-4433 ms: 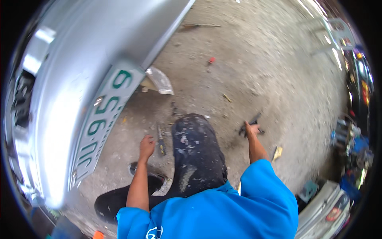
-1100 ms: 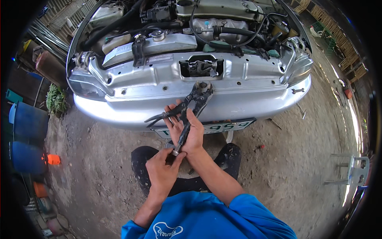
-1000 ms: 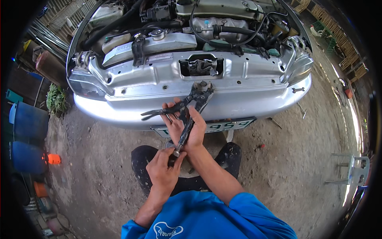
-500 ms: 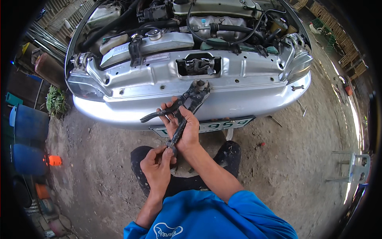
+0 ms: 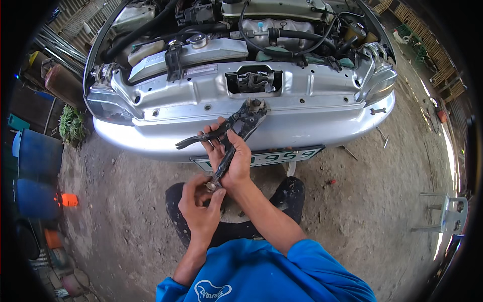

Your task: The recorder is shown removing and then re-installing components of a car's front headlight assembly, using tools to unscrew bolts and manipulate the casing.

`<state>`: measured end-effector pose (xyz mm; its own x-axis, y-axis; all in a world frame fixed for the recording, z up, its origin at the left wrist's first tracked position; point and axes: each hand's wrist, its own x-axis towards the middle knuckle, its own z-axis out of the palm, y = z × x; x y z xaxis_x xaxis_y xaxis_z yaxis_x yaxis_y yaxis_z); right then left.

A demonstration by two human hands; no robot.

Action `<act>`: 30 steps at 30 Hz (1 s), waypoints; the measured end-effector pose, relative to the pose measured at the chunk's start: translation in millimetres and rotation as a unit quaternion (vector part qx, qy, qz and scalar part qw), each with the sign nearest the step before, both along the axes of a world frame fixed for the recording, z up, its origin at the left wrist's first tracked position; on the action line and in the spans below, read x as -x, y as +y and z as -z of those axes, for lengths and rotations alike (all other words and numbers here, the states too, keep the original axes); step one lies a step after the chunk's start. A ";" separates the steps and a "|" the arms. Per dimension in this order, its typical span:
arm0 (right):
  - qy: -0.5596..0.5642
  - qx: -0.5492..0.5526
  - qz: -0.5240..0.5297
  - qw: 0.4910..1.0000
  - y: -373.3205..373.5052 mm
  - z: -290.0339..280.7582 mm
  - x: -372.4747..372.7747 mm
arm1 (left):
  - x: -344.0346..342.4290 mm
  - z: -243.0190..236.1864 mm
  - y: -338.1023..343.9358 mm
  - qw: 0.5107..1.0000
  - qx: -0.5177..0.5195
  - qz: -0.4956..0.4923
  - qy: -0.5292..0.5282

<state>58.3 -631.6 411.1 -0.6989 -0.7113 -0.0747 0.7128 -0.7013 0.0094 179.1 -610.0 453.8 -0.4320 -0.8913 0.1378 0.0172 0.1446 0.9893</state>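
A pair of black, worn locking pliers (image 5: pixel 246 123) points up and away from me, in front of a silver car's bumper. My right hand (image 5: pixel 237 163) is closed around its fixed handle, palm up, with the fingertips showing between the handles. The release-side handle sticks out to the left, spread apart from the fixed one. Down at the handle's end, my left hand (image 5: pixel 202 211) pinches the adjusting screw (image 5: pixel 211 185) between thumb and curled fingers. Whether anything sits between the jaws, I cannot tell.
The car's silver bumper (image 5: pixel 161 138) and open engine bay lie ahead, with a radiator (image 5: pixel 201 52) at the front. A small wrench (image 5: pixel 378 111) rests on the bumper's right. Blue drums (image 5: pixel 40 156) stand at left, a grey plastic chair (image 5: pixel 453 215) at right.
My left fingers have shifted on the adjusting screw, opening and re-curling, so more of the screw shows. The pliers and my right hand have stayed nearly still.
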 end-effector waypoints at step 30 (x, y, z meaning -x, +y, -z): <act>0.004 -0.055 -0.001 0.998 3.1 -1.6 2.2 | -12.5 12.5 -11.7 0.997 -0.014 0.042 -0.065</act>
<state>56.1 -628.5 412.7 -0.6991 -0.6999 -0.1466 0.7132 -0.6971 -0.0730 191.6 -621.7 441.3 -0.5177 -0.8540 0.0524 -0.0998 0.1210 0.9876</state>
